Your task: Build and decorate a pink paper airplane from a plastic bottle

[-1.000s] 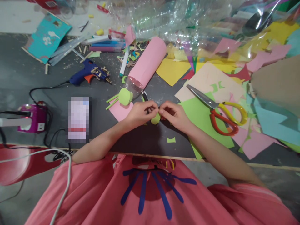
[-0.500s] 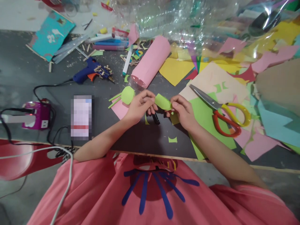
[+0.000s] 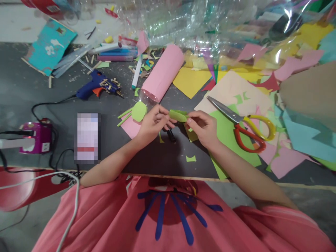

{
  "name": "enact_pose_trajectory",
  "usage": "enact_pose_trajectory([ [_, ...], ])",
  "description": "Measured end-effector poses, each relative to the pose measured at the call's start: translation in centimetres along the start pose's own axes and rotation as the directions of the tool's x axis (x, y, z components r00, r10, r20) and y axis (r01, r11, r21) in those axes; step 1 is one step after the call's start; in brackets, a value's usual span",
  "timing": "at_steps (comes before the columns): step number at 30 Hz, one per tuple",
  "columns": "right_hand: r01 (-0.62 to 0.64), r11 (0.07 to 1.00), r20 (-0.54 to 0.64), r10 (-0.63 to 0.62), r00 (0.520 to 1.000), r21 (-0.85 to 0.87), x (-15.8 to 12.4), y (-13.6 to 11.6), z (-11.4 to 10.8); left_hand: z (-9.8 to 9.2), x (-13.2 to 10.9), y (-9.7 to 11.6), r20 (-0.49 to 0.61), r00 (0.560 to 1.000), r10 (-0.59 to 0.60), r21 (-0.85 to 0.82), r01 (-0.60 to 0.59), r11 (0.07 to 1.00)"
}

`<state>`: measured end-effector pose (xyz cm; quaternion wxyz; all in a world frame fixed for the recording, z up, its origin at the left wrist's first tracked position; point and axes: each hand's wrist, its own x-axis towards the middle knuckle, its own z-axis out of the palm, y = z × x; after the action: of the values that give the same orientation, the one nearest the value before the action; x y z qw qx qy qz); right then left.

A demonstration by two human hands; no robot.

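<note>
Between my two hands is a small piece of light green paper [image 3: 178,116], bent lengthwise into a curve. My left hand [image 3: 154,121] pinches its left end, and my right hand [image 3: 203,126] grips the right end between thumb and fingers. Under the left fingers a black pen or marker [image 3: 171,135] lies on the table. Just left of my left hand sits a rounded green paper piece [image 3: 139,111] with thin green strips, over a pink paper sheet [image 3: 128,128]. A pink paper-covered bottle [image 3: 164,71] lies beyond my hands.
Large scissors [image 3: 236,120] with red and yellow handles lie open on paper at right. A blue glue gun [image 3: 90,85], a phone [image 3: 88,138] and a purple power block [image 3: 36,137] with cords are at left. Clear plastic [image 3: 183,24] and paper scraps spread across the back.
The green paper has been turned and curled, so its folded edge now shows. Both hands stay on it. The whole view has shifted slightly.
</note>
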<state>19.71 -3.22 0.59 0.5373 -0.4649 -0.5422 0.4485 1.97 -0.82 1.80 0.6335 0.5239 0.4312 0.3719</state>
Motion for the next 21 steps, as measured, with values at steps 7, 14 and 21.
enact_pose_trajectory([
  [7,0.109,0.991,0.048,-0.105,0.993,-0.075,-0.03,-0.24,-0.18,0.20,-0.71,0.48,0.063,0.997,0.051,0.125,-0.058,0.990],
  [14,0.201,0.977,0.031,-0.199,0.980,-0.078,0.16,0.01,-0.27,-0.06,-0.77,0.66,0.011,0.993,0.121,0.156,-0.121,0.980],
  [21,0.103,0.991,0.016,-0.102,0.995,-0.090,-0.01,-0.08,0.15,0.08,-1.01,0.47,0.099,0.990,0.096,0.332,-0.124,0.935],
])
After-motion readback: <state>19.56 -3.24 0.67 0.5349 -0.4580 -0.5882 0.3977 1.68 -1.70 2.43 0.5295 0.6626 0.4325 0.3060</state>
